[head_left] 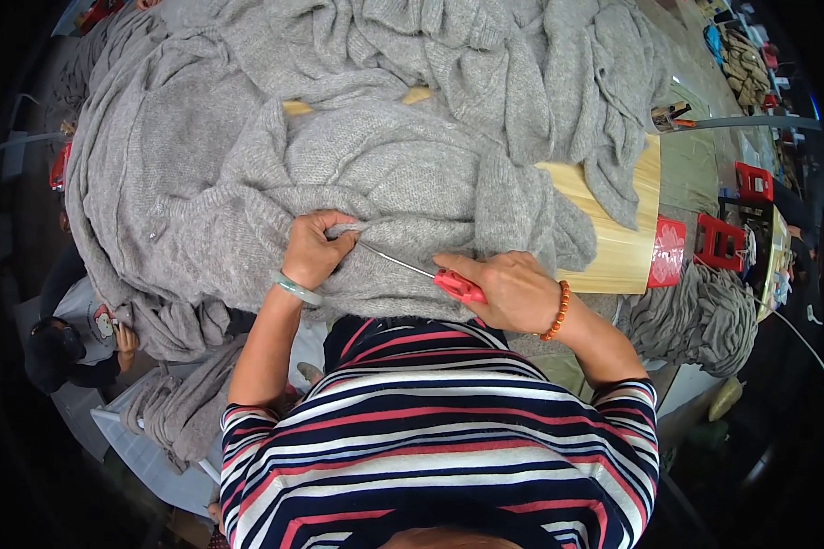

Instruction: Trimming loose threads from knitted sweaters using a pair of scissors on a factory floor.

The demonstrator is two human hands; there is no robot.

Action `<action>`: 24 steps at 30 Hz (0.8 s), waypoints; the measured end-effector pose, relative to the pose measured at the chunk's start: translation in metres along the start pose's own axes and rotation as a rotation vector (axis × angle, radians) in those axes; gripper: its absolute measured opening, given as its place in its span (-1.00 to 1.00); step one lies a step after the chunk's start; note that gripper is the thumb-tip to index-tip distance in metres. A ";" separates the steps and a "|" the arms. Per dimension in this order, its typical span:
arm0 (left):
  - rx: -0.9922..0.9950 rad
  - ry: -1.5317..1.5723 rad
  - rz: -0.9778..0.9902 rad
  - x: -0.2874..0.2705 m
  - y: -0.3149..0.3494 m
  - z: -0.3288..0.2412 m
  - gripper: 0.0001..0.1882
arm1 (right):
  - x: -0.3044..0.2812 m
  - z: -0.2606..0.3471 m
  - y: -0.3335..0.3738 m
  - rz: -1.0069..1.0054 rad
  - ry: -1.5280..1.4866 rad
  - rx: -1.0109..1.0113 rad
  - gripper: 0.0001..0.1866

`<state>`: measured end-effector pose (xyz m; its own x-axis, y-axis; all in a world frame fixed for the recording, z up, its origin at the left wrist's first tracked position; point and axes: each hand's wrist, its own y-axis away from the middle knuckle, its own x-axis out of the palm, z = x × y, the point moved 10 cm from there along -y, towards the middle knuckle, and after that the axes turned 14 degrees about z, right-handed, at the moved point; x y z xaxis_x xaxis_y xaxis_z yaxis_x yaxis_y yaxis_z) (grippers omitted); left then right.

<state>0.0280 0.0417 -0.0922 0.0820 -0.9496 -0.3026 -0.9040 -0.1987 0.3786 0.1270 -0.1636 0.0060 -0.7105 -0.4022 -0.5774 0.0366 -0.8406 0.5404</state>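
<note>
Knit fabric (pixel 394 160) | heathered grey | fuzzy | ribbed in places | loosely rumpled

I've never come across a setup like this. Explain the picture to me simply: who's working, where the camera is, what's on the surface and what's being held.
There is no machine here, just a person working with bare hands. The one picture comes from a wide fisheye camera worn on the head, looking down, so straight edges bend and the rim goes dark. At the bottom you see the wearer's own striped top.

Heaps of grey knitted fabric cover most of a wooden table. The left hand pinches a fold of it. The right hand grips a red-handled tool, whose thin metal shaft reaches toward the left fingertips; its exact tip is hard to make out.
</note>
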 end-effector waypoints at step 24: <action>0.010 1.510 -0.007 0.018 -0.010 0.048 -0.55 | 0.026 -0.026 0.017 -0.126 -0.201 -0.091 -0.42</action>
<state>0.0188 0.0384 -0.1434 0.4224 -0.3000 0.8553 -0.9040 -0.2082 0.3734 0.1272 -0.1981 -0.0155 -0.8384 -0.2199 -0.4988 -0.0043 -0.9123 0.4094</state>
